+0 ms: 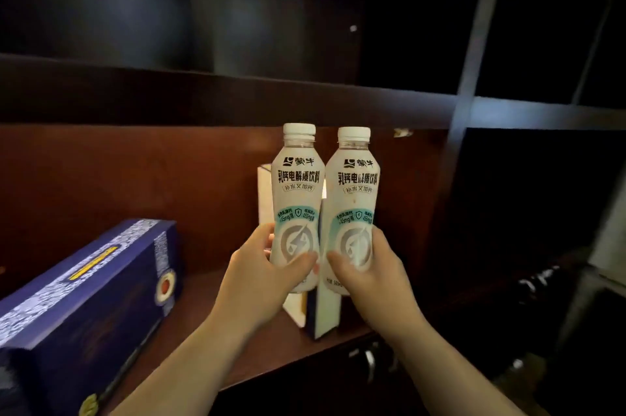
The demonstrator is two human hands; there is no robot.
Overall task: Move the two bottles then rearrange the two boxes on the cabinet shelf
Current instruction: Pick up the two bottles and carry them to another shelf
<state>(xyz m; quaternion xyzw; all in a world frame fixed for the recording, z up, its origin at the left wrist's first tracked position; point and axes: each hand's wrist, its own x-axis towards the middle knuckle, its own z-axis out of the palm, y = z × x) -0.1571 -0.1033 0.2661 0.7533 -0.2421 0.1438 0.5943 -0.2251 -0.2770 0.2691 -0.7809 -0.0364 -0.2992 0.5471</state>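
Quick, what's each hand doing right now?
Left hand: closed around the left bottle.
Right hand: closed around the right bottle.

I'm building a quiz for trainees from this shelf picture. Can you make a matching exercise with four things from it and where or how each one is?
Things:
1. left bottle
2. right bottle
3. blue box
4. white box

States:
a. lying flat at the left of the shelf
b. held upright in the right hand
c. standing on end behind the bottles
d. held upright in the left hand

Pairs: 1-d, 2-b, 3-a, 4-c
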